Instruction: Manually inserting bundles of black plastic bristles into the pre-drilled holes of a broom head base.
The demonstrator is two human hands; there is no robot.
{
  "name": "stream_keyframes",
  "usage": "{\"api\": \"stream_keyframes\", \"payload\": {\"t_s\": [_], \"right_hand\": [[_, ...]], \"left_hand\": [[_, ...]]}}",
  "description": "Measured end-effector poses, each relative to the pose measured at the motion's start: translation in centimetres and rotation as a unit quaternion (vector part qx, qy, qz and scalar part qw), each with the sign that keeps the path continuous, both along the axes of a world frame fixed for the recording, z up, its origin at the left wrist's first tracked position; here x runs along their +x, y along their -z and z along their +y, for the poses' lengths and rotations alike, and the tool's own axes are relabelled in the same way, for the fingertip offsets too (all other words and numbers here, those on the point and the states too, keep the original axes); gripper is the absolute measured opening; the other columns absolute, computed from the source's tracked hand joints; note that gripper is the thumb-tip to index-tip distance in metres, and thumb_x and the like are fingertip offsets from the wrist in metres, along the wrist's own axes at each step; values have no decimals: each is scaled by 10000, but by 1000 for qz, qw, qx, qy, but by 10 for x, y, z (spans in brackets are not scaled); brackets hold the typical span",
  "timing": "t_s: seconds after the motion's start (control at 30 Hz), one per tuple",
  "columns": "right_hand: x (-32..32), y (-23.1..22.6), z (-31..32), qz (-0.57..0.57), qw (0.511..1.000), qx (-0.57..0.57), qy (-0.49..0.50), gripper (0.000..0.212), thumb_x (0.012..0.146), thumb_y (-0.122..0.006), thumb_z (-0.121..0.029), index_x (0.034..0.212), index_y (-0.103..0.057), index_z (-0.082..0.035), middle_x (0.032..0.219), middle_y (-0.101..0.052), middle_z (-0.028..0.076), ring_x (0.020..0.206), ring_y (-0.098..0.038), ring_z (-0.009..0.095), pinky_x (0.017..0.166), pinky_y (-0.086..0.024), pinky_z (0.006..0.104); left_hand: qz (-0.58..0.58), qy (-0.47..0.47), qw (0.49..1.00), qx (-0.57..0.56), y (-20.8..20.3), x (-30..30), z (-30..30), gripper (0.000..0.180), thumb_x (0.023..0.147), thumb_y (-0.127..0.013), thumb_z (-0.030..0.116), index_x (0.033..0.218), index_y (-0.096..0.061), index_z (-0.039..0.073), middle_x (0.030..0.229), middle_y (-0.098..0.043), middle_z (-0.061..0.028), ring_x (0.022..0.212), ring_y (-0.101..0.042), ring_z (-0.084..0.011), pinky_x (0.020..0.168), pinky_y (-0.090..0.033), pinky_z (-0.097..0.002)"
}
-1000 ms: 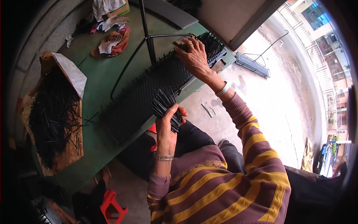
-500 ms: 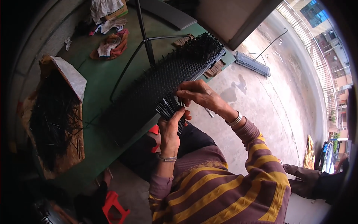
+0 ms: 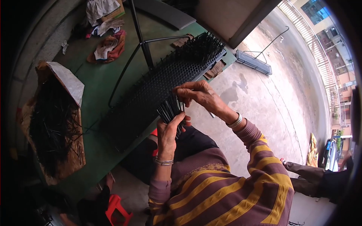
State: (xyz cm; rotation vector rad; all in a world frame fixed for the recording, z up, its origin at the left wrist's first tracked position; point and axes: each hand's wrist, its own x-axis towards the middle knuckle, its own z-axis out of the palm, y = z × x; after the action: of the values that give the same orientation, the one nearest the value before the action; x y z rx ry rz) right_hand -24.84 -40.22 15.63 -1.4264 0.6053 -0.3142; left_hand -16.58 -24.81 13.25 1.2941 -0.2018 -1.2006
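Note:
My left hand (image 3: pixel 167 130) is closed around a bundle of thin black sticks (image 3: pixel 167 111), which fan out above the thumb. At the bundle's upper right, my right hand (image 3: pixel 201 96) has its thumb and fingertips pinched together. A slim black stick seems to run down from that pinch, though its end blends with the bundle. Just beyond both hands lies a long black board (image 3: pixel 151 88) full of small holes. Dense black sticks (image 3: pixel 203 47) stand up at its far right end, with sparser ones along its far edge.
The board rests on a green table (image 3: pixel 94 158). An opened carton (image 3: pixel 80 145) of loose black sticks stands at left. A black metal rod frame (image 3: pixel 145 51) rises behind the board; crumpled cloths (image 3: pixel 109 47) lie farther back. Other people are partly visible at lower left and right, near a red stool (image 3: pixel 117 211).
My right hand has shifted slightly left over the bundle, its fingertips still pinched. The left hand keeps its hold on the sticks. The whole view has shifted slightly.

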Motion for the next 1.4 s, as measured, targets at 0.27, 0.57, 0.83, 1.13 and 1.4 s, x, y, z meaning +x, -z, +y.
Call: {"api": "stream_keyframes", "payload": {"t_s": [0.27, 0.57, 0.83, 1.13, 1.4], "right_hand": [[-4, -3, -15, 10, 997, -4, -71, 194, 954, -615, -156, 988, -658, 31, 784, -650, 48, 694, -631, 109, 655, -524, 240], [25, -3, -57, -96, 929, -322, 154, 90, 942, -577, -37, 982, -624, 29, 796, -675, 83, 726, -693, 141, 648, -531, 245], [55, 28, -87, -92, 850, -484, 185, 74, 930, -586, -33, 974, -623, 14, 810, -671, 107, 711, -703, 169, 621, -517, 251], [53, 29, -94, -66, 809, -567, 141, 79, 925, -568, -18, 976, -623, 7, 821, -667, 125, 694, -703, 190, 619, -525, 284], [60, 32, -108, -88, 816, -571, 13, 119, 867, -595, -22, 976, -645, -22, 816, -650, 101, 736, -660, 216, 659, -518, 312]], "left_hand": [[16, 17, 1000, -13, 1, 3, -2, 171, 865, -676, 188, 949, -676, 39, 814, -714, -80, 671, -685, -152, 546, -459, -245], [195, -95, 976, 8, 27, 6, -16, 169, 873, -673, 181, 980, -649, 52, 903, -701, -98, 801, -694, -205, 684, -558, -330], [255, -124, 959, -13, 27, -2, -17, 127, 888, -647, 174, 966, -637, 74, 860, -666, -58, 817, -673, -182, 728, -576, -372], [194, -92, 976, -40, 43, 3, -11, 117, 909, -633, 201, 906, -609, 86, 697, -592, -5, 619, -577, -116, 568, -494, -264], [154, -102, 980, -73, 36, -2, -10, 224, 924, -627, 242, 800, -585, 60, 625, -547, -16, 534, -512, -111, 517, -405, -250]]}}
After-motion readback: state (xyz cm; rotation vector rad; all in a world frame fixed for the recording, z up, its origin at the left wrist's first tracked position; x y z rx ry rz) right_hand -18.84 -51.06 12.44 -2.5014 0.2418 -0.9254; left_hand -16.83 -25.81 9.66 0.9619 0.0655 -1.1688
